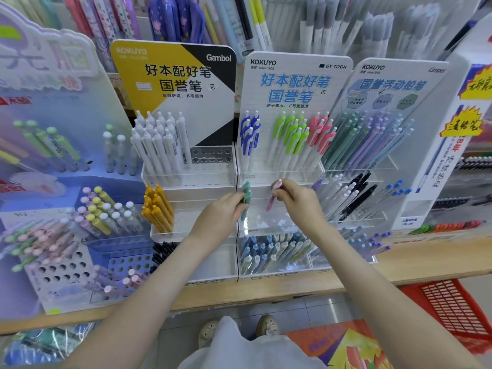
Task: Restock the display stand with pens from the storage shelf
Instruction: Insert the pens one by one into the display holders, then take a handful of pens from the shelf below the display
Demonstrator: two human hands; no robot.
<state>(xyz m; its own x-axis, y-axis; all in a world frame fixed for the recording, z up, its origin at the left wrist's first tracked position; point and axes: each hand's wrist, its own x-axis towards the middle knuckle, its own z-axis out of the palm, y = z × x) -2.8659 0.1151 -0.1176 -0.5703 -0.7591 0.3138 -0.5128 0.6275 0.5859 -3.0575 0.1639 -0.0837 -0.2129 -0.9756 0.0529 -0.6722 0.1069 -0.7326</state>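
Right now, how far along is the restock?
Done: the middle stand's top row and bottom row hold pens. In hand: left hand grips a teal pen, right hand pinches a pink pen, both at the middle row. Left: that row looks mostly empty.

The left hand [221,212] covers much of the teal pens [246,194], so their count is unclear. The right hand [296,201] hides the middle of the pink pen [276,188]. At 9 o'clock the purple stand [66,107] is blurred and edge-cut; at 4 o'clock the red basket [450,304] is cut off.
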